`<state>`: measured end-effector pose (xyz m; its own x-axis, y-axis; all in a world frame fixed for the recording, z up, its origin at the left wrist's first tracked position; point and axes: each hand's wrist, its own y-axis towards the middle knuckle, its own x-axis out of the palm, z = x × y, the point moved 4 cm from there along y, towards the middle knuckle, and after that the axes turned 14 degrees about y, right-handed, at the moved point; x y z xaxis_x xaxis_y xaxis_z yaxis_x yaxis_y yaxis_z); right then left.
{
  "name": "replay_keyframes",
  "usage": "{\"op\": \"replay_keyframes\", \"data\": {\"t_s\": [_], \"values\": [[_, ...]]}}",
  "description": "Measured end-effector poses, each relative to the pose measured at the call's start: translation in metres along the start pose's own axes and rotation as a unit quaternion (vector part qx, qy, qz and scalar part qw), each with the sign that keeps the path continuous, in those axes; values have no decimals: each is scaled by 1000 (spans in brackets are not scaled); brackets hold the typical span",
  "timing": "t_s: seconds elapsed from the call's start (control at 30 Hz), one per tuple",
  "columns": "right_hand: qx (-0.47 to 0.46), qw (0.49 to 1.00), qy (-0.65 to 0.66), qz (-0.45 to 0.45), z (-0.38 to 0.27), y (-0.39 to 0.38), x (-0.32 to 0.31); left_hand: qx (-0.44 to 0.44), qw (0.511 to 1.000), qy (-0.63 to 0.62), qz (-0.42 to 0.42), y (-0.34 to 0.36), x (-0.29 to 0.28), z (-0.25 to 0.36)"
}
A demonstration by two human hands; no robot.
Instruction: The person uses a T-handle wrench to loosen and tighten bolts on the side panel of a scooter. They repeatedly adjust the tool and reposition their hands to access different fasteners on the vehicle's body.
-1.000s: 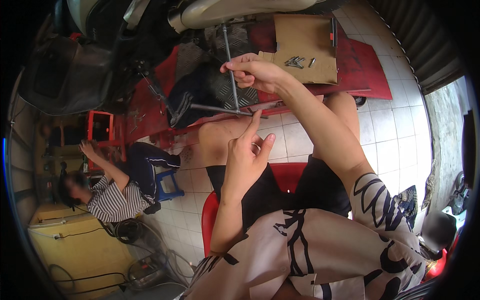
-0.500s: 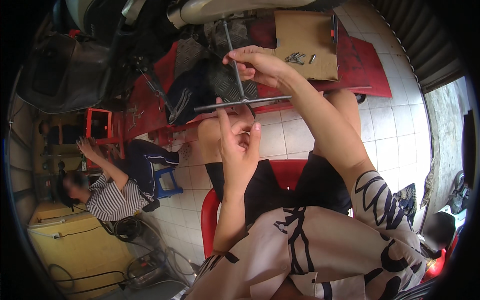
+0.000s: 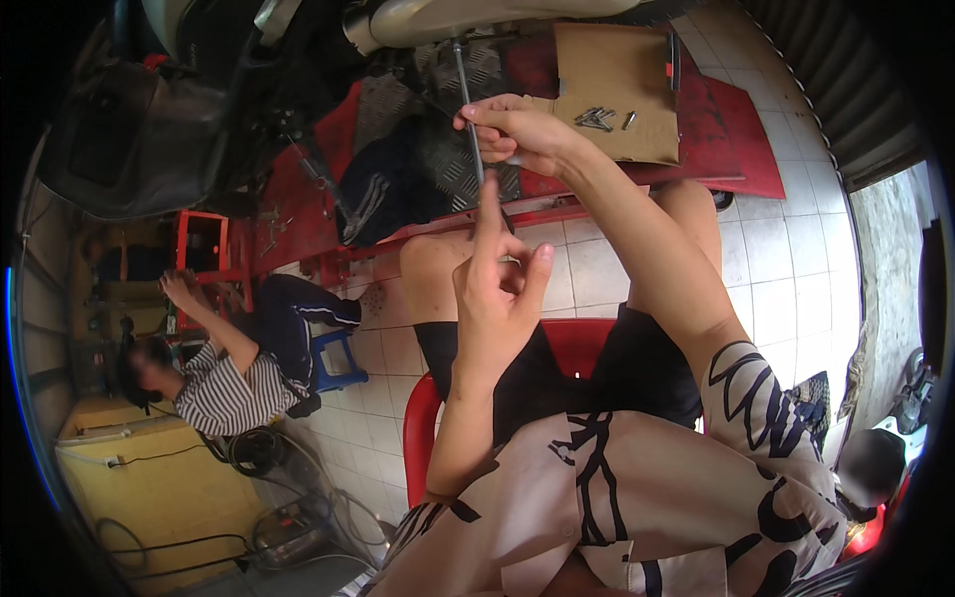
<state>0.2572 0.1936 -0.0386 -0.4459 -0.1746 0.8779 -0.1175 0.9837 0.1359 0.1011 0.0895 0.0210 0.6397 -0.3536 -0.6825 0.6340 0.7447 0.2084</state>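
A metal T-handle wrench [image 3: 463,77] runs up to the underside of a pale motorcycle part [image 3: 438,22]. The fingers of my right hand [image 3: 527,137] are closed round the middle of its shaft. My left hand [image 3: 500,308] is at the near end of the wrench, index finger stretched out against the handle area, thumb apart and the other fingers loosely curled. It grips nothing. The crossbar is mostly hidden behind that finger. Several small bolts [image 3: 595,118] lie on a cardboard sheet [image 3: 637,75] to the right of my right hand.
A red work platform [image 3: 731,149] with a dark tread plate [image 3: 383,119] lies under the motorcycle. A dark cloth [image 3: 373,194] is on it. At left a co-worker in a striped shirt [image 3: 234,393] sits by a blue stool [image 3: 338,360] and a red frame [image 3: 204,239].
The crossbar, seen lying sideways before, has turned and now mostly points away from view. My left hand has moved slightly up and right; my right hand stays on the shaft.
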Motion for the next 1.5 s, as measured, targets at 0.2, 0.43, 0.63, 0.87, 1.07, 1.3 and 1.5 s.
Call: {"op": "replay_keyframes", "data": {"t_s": [0.2,0.43,0.63,0.87,1.07,1.3,1.5], "values": [[-4,1000,-7,9,1,2,3,-93,994,55,-31,-2,1,-23],[-2,999,-16,31,0,2,-2,-55,983,106,-142,1,7,-3],[-7,999,37,-38,-1,9,-1,-75,995,-14,67,1,8,-7],[-5,1000,0,-16,-4,2,1,-131,926,-342,96,14,24,-22],[-5,1000,0,10,0,4,0,75,964,94,237,36,14,-7],[10,999,-31,43,0,4,-2,148,860,473,124,33,-3,4],[26,999,25,37,3,-2,5,23,956,184,227,-2,-8,-16]]}}
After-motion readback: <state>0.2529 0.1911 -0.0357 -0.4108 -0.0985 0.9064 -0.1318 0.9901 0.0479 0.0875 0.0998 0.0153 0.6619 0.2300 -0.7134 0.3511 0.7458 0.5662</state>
